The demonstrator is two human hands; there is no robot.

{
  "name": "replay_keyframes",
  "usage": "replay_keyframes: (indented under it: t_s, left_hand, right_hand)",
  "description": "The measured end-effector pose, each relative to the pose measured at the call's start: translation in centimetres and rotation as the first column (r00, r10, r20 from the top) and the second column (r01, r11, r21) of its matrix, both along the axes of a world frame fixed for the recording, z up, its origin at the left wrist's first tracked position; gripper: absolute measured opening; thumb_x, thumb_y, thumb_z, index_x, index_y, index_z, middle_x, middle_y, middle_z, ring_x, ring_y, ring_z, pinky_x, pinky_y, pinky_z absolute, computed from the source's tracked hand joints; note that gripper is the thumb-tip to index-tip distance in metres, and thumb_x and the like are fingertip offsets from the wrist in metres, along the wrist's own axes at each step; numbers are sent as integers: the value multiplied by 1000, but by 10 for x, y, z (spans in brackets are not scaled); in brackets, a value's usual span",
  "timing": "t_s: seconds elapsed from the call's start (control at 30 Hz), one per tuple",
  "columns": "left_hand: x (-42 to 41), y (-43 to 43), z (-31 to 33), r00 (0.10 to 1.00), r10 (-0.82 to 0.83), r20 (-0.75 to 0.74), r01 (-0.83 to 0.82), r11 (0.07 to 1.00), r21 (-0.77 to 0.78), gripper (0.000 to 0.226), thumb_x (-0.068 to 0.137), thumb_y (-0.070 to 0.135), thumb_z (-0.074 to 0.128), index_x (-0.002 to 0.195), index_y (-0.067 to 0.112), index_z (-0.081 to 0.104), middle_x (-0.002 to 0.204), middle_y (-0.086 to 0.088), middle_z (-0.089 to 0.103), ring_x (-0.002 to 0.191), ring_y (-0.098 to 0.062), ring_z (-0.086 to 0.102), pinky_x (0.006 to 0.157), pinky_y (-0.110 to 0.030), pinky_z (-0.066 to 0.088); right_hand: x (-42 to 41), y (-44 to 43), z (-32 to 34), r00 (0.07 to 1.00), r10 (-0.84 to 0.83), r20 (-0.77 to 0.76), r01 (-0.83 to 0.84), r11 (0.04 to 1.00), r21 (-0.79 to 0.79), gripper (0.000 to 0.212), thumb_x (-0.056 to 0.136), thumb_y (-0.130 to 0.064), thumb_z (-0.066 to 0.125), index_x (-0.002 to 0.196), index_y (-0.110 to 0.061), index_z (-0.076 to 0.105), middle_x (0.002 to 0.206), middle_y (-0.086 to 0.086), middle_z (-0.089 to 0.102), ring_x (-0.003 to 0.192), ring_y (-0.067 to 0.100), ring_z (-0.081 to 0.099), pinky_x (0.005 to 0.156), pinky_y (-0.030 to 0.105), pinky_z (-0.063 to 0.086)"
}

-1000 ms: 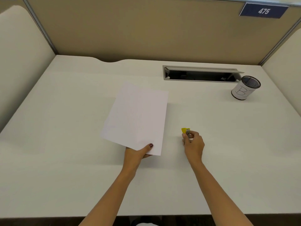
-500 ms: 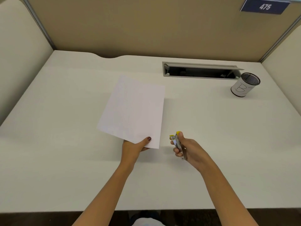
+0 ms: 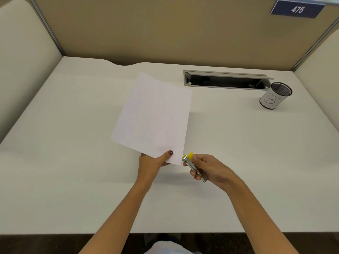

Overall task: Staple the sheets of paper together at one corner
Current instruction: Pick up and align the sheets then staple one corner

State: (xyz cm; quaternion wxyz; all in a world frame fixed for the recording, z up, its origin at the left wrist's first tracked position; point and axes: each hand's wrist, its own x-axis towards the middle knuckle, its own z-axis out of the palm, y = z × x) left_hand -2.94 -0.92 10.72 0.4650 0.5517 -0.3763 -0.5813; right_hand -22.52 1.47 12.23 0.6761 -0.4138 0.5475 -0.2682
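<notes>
Half the stapler (image 3: 192,165) hides inside the right hand (image 3: 211,170).

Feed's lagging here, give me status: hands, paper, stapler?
Left hand pinches white paper sheets near corner. Right hand grips small yellow-and-metal stapler, just short of corner. Nothing between.

Two hands in view: left hand (image 3: 155,163), right hand (image 3: 211,169). One stapler (image 3: 192,165), yellow w/ metal body. One stack of sheets (image 3: 154,116); exact no. of sheets can't tell. One mesh cup (image 3: 275,96). One number plate (image 3: 297,9). One bench (image 3: 73,162).
</notes>
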Motion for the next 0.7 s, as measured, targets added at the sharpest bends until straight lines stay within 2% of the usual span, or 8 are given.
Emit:
replay_keyframes:
  t_s: [0.13,0.2,0.3,0.4,0.5,0.57,0.7]
  left_hand:
    - [-1,1,4,1000,-24,9,24,999,-35,42,75,3,77,97,34,58,97,11,67,80,2,68,59,-19,56]
    - [-1,2,6,999,-25,25,26,999,-44,42,74,4,77,99,32,58,98,9,67,86,-5,68,60,-21,57]
    - [-2,2,7,998,-30,55,32,998,-46,48,73,8,79,114,20,57,109,-3,67,98,-18,66,65,-28,60]
    - [-3,3,8,997,-42,69,46,998,-52,51,72,11,80,117,17,58,111,-4,68,100,-20,66,69,-32,60]
    - [-3,4,11,997,-44,63,48,997,-53,44,73,9,79,109,24,59,103,3,69,95,-14,67,67,-28,60]
    - [-4,5,12,997,-46,64,49,998,-50,42,73,9,79,104,28,58,100,5,69,94,-12,67,66,-26,59]
    - [-5,7,14,996,-45,74,50,997,-59,41,72,9,80,99,32,59,101,3,69,93,-13,67,66,-26,59]
  right_hand:
    - [0,0,7,998,40,-57,-41,999,-8,48,82,-54,59,100,-11,70,87,3,64,64,18,50,62,31,36]
    - [0,0,10,994,71,-82,-73,997,-26,48,83,-54,59,103,-11,70,85,5,64,66,20,50,63,34,35]
    - [0,-1,18,986,102,-132,-107,994,-34,47,83,-51,58,103,-10,69,73,4,62,60,18,49,56,27,33]
    - [-1,-3,23,977,130,-168,-139,989,-42,46,81,-51,61,99,-10,70,72,5,62,61,20,50,52,23,33]
    - [-2,-6,26,971,148,-186,-158,987,-40,45,77,-50,64,97,-10,72,72,5,65,63,22,50,54,26,33]
    - [-1,-8,28,969,152,-195,-161,986,-32,46,75,-49,66,96,-8,72,69,0,67,59,19,52,51,23,34]
    - [-1,-10,31,968,149,-200,-153,988,-7,37,84,-39,65,97,-4,72,63,-8,69,53,12,53,47,18,37]
